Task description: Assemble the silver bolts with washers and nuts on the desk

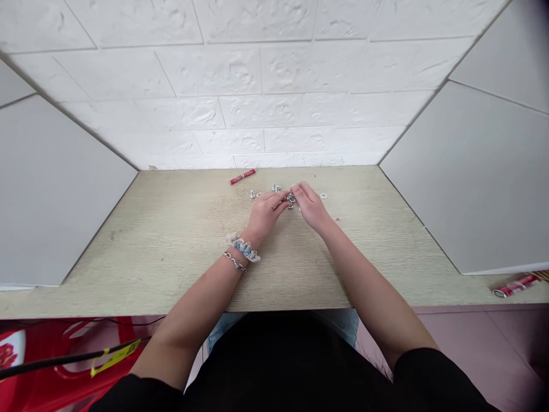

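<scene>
A: Where is the small metal fastener (289, 198)?
B: Between the two hands, over the desk (180, 240), toward its wall side; its exact form is too small to make out.
A: And the state of each grip?
B: The left hand (265, 214) has thumb and fingers pinched together about the fastener. The right hand (311, 209) meets it from the other side, fingertips drawn close together; whether they have hold of it, one cannot tell.
A: What lies around them?
B: Bolts (276, 187) just beyond the left fingertips, a single bolt (252, 194) to their left, a flat washer (323, 195) right of the right hand, and a red tube (242, 176) near the white brick wall (240, 111).
</scene>
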{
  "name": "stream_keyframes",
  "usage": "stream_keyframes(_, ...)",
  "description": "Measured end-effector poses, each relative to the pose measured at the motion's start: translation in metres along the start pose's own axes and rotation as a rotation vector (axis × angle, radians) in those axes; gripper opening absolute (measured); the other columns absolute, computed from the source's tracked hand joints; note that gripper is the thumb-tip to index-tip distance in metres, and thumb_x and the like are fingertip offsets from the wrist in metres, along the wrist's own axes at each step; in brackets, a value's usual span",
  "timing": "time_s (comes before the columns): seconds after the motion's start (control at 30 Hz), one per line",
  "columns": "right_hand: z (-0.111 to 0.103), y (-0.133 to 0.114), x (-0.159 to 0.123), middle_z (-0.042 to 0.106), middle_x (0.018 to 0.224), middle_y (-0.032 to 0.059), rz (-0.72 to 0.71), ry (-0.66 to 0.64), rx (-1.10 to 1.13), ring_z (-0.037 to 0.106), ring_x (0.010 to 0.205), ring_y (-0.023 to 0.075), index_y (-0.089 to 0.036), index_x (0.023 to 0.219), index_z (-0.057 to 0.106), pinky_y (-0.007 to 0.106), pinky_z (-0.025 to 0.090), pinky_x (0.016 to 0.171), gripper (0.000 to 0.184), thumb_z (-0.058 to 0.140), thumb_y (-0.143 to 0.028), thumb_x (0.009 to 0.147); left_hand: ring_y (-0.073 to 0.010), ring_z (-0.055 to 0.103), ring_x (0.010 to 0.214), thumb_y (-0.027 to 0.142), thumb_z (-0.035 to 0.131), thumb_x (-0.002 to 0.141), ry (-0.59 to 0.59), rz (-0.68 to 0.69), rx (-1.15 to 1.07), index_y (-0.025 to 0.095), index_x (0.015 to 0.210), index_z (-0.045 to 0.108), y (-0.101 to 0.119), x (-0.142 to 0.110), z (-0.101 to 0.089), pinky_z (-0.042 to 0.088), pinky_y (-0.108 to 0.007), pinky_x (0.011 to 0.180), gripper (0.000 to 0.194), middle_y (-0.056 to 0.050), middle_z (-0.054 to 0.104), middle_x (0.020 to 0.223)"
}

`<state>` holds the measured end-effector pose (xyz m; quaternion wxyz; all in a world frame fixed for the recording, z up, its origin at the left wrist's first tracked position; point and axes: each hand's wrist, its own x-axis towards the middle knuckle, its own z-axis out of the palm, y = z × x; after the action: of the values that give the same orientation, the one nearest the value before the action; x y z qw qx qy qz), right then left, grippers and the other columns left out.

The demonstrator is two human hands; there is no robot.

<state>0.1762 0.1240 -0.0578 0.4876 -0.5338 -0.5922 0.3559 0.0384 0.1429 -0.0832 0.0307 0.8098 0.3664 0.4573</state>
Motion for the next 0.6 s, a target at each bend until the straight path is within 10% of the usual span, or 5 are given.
stream_keyframes(0.2, -0.0033, -0.0003, 0.0005, 0.044, 0.051, -0.0012, 0.146, -0.116, -0.074, 0.044, 0.056, 0.0118, -0.017, 0.053, 0.045, 0.026, 0.031, 0.057, 0.052, 0.036, -0.063, 0.076, -0.0122, 0.057, 0.073, 0.031, 0.054, 0.081, 0.013, 0.049, -0.012, 0.018, 0.098, 0.064, 0.0043, -0.0009, -0.0007, 0.043, -0.025, 0.070, 0.024, -0.003, 0.066, 0.074)
stream_keyframes(0.6, -0.0043, 0.0012, 0.0060, 0.052, 0.090, -0.0018, 0.070, -0.073, 0.269, 0.050, 0.082, 0.0111, -0.023, 0.082, 0.040, 0.024, 0.040, 0.070, 0.015, 0.049, -0.027, 0.070, -0.0128, 0.059, 0.075, 0.028, 0.056, 0.079, 0.031, -0.004, -0.012, 0.016, 0.099, 0.063, -0.0019, -0.0002, -0.0003, 0.044, -0.024, 0.068, 0.024, -0.004, 0.066, 0.078)
